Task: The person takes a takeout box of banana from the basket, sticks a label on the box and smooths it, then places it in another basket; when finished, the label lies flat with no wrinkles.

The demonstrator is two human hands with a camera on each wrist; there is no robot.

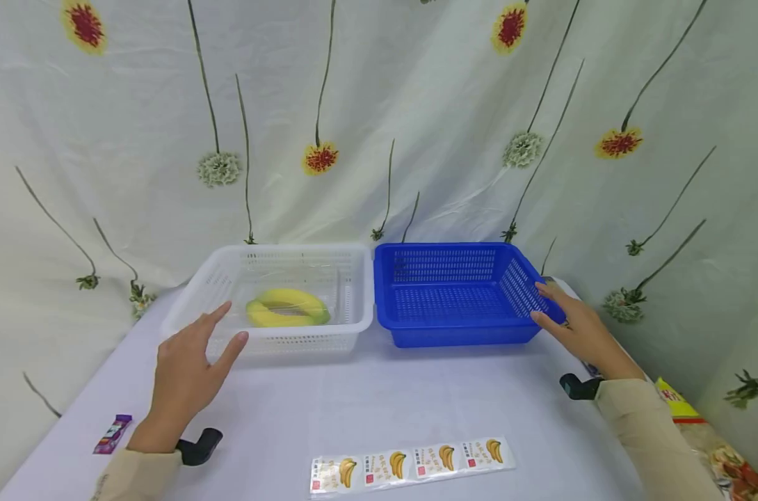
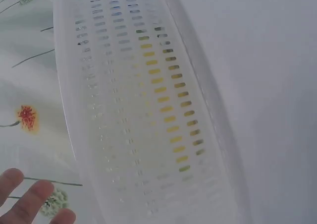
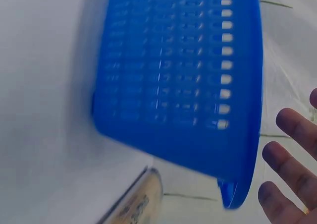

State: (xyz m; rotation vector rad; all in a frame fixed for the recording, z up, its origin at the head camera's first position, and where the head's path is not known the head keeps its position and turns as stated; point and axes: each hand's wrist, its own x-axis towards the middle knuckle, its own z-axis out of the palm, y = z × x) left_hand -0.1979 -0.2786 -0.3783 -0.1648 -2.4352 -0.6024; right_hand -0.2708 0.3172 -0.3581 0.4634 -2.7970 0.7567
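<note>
A white plastic basket (image 1: 316, 332) stands at the back left of the table, with two yellow-green bananas (image 1: 285, 319) and clear plastic packaging (image 1: 319, 275) inside. Beside it on the right is a blue plastic basket (image 1: 460, 337) with slotted walls; its visible floor is bare. My left hand (image 1: 188, 369), fingers spread and holding nothing, is near the white basket's front left corner. At the blue basket's right end, my right hand (image 1: 582, 334) has its fingers extended and grips nothing. Through the white basket's slots (image 2: 163, 100) the yellow of the bananas shows in the left wrist view.
A strip of banana-printed stickers (image 1: 413, 466) lies at the table's front. To the left is a small purple wrapped snack (image 1: 113, 434). A yellow-topped food bag (image 1: 717, 445) stands by the right sleeve. Behind the baskets hangs a flower-patterned cloth (image 1: 429, 125).
</note>
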